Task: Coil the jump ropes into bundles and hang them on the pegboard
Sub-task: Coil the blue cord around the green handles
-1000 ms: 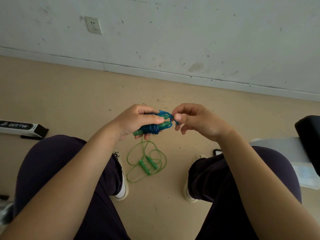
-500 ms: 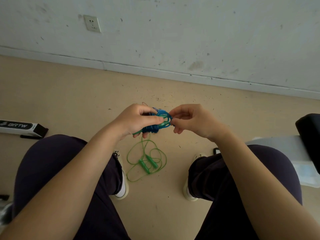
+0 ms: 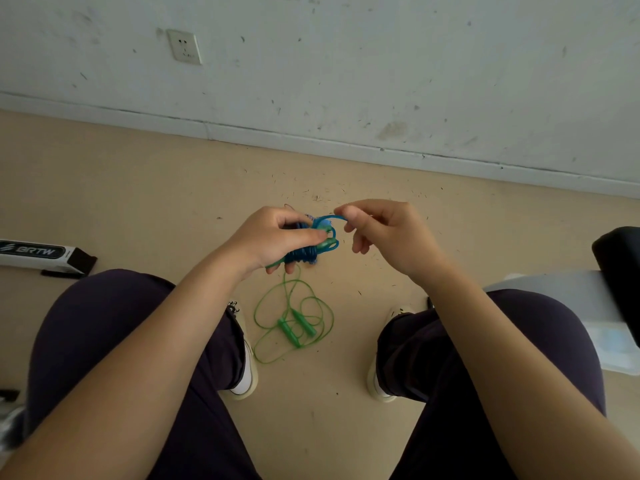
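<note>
My left hand (image 3: 273, 237) grips a blue jump rope bundle (image 3: 306, 252), wound tight around its green-tipped handles, held above the floor between my knees. My right hand (image 3: 384, 233) pinches a loose blue loop of that rope at the bundle's top right end, thumb and forefinger together. A green jump rope (image 3: 294, 323) lies loose on the tan floor below, its two green handles side by side in the middle of the tangle. No pegboard is in view.
I sit with both knees apart, white shoes (image 3: 247, 372) on the floor. A white and black box (image 3: 41, 256) lies at the left. A pale plastic bin (image 3: 568, 306) and a dark object (image 3: 620, 271) stand at the right. The wall with a socket (image 3: 184, 46) is ahead.
My right hand has lifted the blue loop up and slightly away from the bundle's end. The left hand holds the bundle in nearly the same place.
</note>
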`<move>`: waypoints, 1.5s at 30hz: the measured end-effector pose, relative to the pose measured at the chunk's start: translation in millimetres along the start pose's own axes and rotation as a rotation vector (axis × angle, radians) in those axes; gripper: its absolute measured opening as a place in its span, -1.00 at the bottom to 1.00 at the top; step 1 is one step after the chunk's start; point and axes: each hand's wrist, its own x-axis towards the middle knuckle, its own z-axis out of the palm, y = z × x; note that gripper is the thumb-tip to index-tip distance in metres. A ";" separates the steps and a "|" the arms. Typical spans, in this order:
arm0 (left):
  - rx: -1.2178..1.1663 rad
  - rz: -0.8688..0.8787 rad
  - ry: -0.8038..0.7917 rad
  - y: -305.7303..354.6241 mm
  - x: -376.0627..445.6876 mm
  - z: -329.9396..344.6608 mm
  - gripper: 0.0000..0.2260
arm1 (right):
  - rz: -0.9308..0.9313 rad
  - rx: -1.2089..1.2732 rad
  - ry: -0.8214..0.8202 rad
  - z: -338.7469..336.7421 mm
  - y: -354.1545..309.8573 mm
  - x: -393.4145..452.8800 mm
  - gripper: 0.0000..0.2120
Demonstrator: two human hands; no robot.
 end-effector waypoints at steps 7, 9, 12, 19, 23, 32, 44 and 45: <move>0.088 0.026 -0.062 2.8 -4.2 4.4 -0.82 | 0.010 0.092 0.054 2.5 -2.8 -1.6 -0.64; 0.081 0.019 -0.062 3.2 -4.2 4.0 -0.81 | 0.030 0.147 0.063 1.1 -3.2 -1.3 -0.66; 0.050 0.026 -0.058 3.7 -3.6 2.7 -0.84 | 0.114 0.265 -0.009 -1.3 -2.5 -0.8 -0.73; 0.026 0.034 -0.074 2.4 -4.3 1.8 -0.82 | 0.193 0.324 -0.041 -3.4 -2.4 -0.3 -0.62; -0.010 0.031 -0.107 3.3 -4.6 0.2 -0.78 | 0.188 0.360 -0.007 -7.2 1.2 2.3 -0.78; -0.096 0.044 -0.126 1.7 -2.6 -4.9 -0.80 | 0.132 0.259 -0.188 -20.2 4.1 1.1 -0.82; -0.103 -0.015 0.015 -1.3 2.7 -4.5 -0.84 | 0.094 0.062 -0.221 -12.5 -0.3 -0.2 -0.72; -0.122 -0.036 0.035 -1.1 3.2 -4.3 -0.83 | 0.079 0.069 -0.219 -12.1 -1.6 -0.4 -0.69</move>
